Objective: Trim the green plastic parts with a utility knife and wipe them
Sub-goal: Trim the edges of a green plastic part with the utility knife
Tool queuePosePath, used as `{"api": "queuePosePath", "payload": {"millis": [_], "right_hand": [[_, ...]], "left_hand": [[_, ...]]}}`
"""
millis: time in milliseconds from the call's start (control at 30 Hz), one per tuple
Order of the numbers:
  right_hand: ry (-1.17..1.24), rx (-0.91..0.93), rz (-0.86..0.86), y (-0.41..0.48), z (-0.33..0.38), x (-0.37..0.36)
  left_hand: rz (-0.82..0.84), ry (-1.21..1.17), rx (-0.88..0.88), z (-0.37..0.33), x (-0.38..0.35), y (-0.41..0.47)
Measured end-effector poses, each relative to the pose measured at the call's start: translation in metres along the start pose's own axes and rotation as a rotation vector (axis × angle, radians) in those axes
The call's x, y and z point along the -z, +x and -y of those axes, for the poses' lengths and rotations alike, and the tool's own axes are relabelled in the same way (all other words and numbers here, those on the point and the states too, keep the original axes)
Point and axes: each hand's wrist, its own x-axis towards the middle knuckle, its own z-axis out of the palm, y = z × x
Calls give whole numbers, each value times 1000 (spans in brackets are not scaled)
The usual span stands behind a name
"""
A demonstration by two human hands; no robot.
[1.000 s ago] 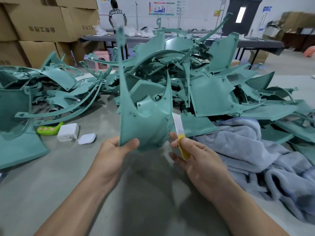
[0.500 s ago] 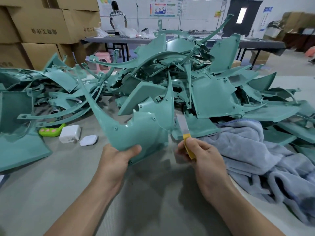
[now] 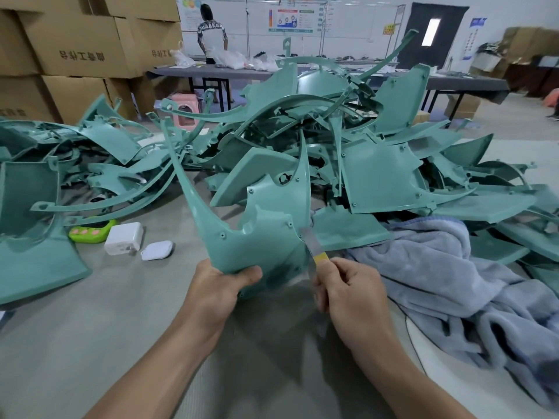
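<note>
The room is a workshop. A grey table [image 3: 90,343] fills the near view, cardboard boxes [image 3: 81,46] are stacked at 10 o'clock, and at 12 o'clock a person [image 3: 211,34] stands with the back turned at a long dark table [image 3: 453,81].

A big pile of green plastic parts [image 3: 378,176] covers the grey table from 9 o'clock over 12 to 3 o'clock. In front of this pile, near the middle of the view, one green plastic part [image 3: 260,237] is held up above the table, with one long thin arm that rises toward 11 o'clock.

The left hand [image 3: 217,285] grips its lower edge, the thumb on the near face and the fingers behind. The right hand [image 3: 354,291] is closed around the yellow handle of the utility knife [image 3: 314,249]. The blade points toward 12 o'clock and lies against the right edge of the held part.

A blue-grey towel [image 3: 453,273] lies crumpled at 3 to 4 o'clock from the hands, touching the pile. At 9 o'clock lie a white charger [image 3: 124,238], a small white case [image 3: 157,250] and a light green toy [image 3: 87,232], close together.
</note>
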Motion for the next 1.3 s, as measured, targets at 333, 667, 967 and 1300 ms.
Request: {"api": "queuePosePath", "payload": {"millis": [333,667,967,1300], "right_hand": [[-160,25,-56,8,-6,11],[-303,398,12,10,-13,29],[-272,452,5,2,-11,28],[-247,484,109,6,-12,34]], "left_hand": [[-84,-318,159,-10,7,3],[-71,-375,418,-24,9,-3],[-98,-422,380,-23,17,1],[-82,-374,382,-24,19,2]]}}
